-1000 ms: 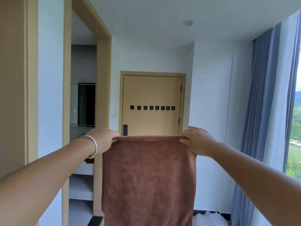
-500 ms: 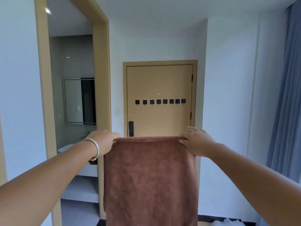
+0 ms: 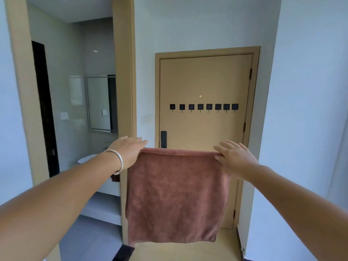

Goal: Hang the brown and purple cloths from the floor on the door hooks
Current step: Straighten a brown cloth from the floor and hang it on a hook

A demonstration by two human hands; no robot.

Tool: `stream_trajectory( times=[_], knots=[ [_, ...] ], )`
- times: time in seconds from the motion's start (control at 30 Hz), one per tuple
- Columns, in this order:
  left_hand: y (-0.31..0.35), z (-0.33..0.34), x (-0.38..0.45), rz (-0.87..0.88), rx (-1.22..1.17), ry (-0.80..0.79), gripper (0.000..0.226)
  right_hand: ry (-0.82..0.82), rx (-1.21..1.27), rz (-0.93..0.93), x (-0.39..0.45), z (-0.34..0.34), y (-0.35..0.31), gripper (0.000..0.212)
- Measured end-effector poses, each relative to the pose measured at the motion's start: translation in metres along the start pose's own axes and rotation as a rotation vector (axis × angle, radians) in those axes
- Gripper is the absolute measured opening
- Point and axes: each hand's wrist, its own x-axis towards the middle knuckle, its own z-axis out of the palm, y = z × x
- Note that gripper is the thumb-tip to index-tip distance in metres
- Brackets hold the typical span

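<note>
Door [image 3: 205, 81] and hooks [image 3: 204, 107] loom nearer; left hand [image 3: 128, 151] and right hand [image 3: 235, 159] pinch brown cloth [image 3: 177, 196] corners, fingers extended, ready for hanging.

left hand [image 3: 130, 151], right hand [image 3: 235, 159], arms outstretched, pinching

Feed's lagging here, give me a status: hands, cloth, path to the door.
Left hand and right hand each hold a top corner of the brown cloth. Cloth hangs spread, not yet on the door hooks. Nothing seen blocking the door.

Plain brown cloth [image 3: 177, 196], tan door [image 3: 205, 81] w/ black hooks [image 3: 204, 107], silver bracelet [image 3: 117, 161].
</note>
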Motion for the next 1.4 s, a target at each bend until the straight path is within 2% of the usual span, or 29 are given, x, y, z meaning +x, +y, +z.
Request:
stream_trajectory(
  times=[0.23, 0.43, 0.93, 1.07, 1.4],
  knots=[
    [-0.021, 0.066, 0.078, 0.042, -0.008, 0.018, 0.067, -0.015, -0.014, 0.038, 0.091, 0.053, 0.012, 0.050],
    [-0.077, 0.134, 0.162, 0.021, -0.089, 0.054, 0.063, -0.003, -0.064, 0.043, 0.198, 0.079, 0.000, 0.050],
    [-0.169, 0.271, 0.303, -0.001, -0.089, -0.046, 0.068, -0.056, -0.078, -0.011, 0.385, 0.179, -0.024, 0.049],
    [-0.184, 0.309, 0.353, -0.026, -0.066, -0.048, 0.069, -0.050, -0.047, -0.030, 0.444, 0.214, -0.014, 0.049],
    [-0.203, 0.376, 0.521, -0.054, -0.032, -0.016, 0.053, -0.029, -0.006, -0.047, 0.611, 0.288, 0.049, 0.048]
  ],
)
